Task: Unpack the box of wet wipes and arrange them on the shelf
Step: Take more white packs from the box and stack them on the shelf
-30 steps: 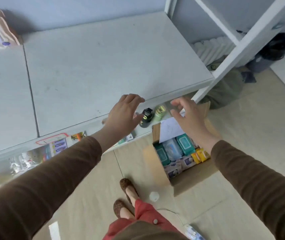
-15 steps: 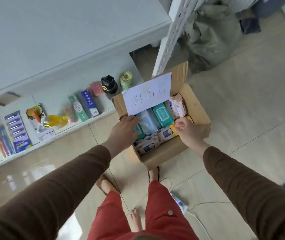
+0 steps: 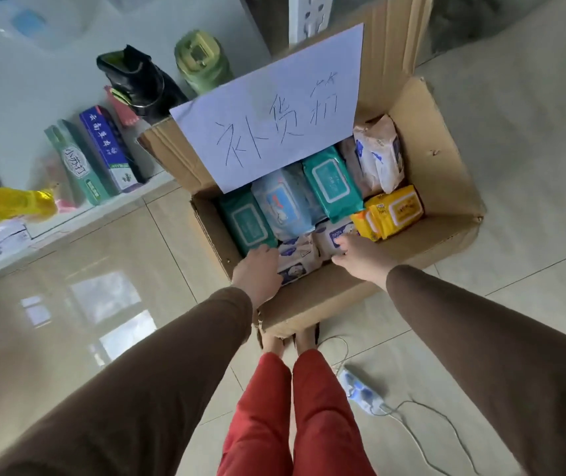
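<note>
The cardboard box [image 3: 439, 173] stands open on the floor, full of wet wipe packs, and a white paper sheet [image 3: 274, 111] with handwriting lies over its far side. At the near wall of the box, the left hand [image 3: 257, 273] and the right hand [image 3: 360, 257] both rest on two white packs [image 3: 303, 255] — fingers bent and close together, touching them, a firm grip I cannot tell. Left of the box, a low shelf [image 3: 78, 216] carries toothpaste boxes [image 3: 102, 152] and a yellow bottle [image 3: 10, 204].

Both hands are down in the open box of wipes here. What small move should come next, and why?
Probably close the fingers and lift out the white packs at the near edge. The left hand rests on one white pack, the right hand touches another white pack; neither is clearly gripped yet, and the cardboard box is full.
</note>
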A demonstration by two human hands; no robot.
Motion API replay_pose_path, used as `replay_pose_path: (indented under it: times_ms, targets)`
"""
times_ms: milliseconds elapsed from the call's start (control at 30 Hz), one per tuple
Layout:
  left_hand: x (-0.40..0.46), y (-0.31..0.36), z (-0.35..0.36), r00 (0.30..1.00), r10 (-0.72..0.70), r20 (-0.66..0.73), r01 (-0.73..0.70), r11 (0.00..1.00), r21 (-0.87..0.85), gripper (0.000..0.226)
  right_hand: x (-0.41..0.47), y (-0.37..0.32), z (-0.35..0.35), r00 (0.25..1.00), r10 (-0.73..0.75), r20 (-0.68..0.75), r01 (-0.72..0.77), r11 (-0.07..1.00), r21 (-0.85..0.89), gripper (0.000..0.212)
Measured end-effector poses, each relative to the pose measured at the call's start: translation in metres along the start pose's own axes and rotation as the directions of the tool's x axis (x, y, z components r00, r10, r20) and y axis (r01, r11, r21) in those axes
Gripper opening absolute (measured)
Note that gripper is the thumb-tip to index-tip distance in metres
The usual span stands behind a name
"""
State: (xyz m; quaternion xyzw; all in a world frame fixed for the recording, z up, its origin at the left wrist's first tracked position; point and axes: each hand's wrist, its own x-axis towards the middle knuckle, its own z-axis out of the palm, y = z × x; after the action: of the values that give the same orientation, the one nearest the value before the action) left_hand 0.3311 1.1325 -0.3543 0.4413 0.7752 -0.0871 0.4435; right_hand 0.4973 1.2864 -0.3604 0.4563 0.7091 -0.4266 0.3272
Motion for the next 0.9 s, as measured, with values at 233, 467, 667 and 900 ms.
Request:
replay_pose_path:
  times_ms: [233, 467, 667, 900]
  targets:
    - [0.051, -0.012, 0.075, 0.997, -0.036, -0.072, 0.040, 0.998, 0.056, 0.059, 0.091, 0.006, 0.056, 0.997, -0.020, 0.070, 0.014, 0.996, 0.086, 0.023]
    - [0.059, -0.014, 0.096, 0.979, -0.060, -0.196, 0.077, 0.994, 0.076, 0.049, 0.107, -0.001, 0.069, 0.998, 0.023, 0.051, -0.036, 0.960, 0.278, 0.030]
    - [0.057, -0.015, 0.092, 0.981, -0.044, -0.189, 0.067, 0.991, 0.117, 0.037, 0.111, 0.005, 0.065, 0.993, -0.043, 0.108, -0.007, 0.903, 0.429, 0.032]
    - [0.054, -0.017, 0.112, 0.989, -0.128, -0.070, 0.135, 0.985, 0.108, 0.039, 0.132, 0.000, 0.070, 0.991, -0.030, 0.133, 0.017, 0.996, 0.093, 0.030]
